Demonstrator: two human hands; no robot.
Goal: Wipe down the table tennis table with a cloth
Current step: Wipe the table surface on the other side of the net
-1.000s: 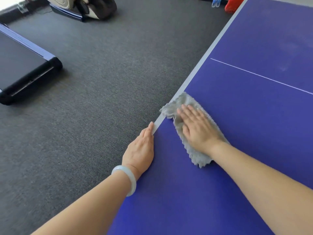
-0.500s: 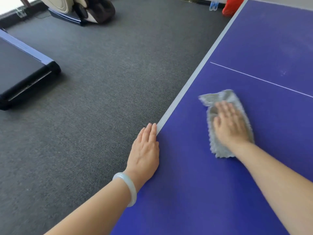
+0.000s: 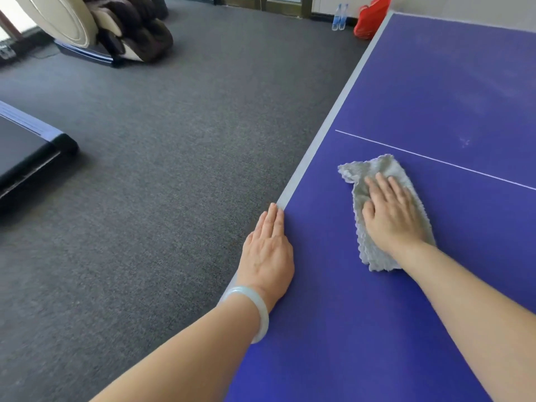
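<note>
A blue table tennis table [image 3: 435, 91] with a pale grey edge band fills the right side of the head view. A thin white line crosses it. A crumpled grey cloth [image 3: 365, 172] lies on the blue top just below that line, a short way in from the left edge. My right hand [image 3: 390, 213] presses flat on the cloth with straight fingers. My left hand [image 3: 268, 253], with a pale bangle at the wrist, rests flat on the table's left edge, fingers straight along the band.
Dark grey carpet [image 3: 159, 169] covers the floor to the left. A treadmill end [image 3: 29, 158] sits at far left, a massage chair [image 3: 95, 27] at the back. Two water bottles [image 3: 338, 17] and a red bag [image 3: 369, 17] stand near the table's far corner.
My right hand slid the cloth from the table's left edge rightward onto the blue top, where it now stays. My left hand kept its place on the edge.
</note>
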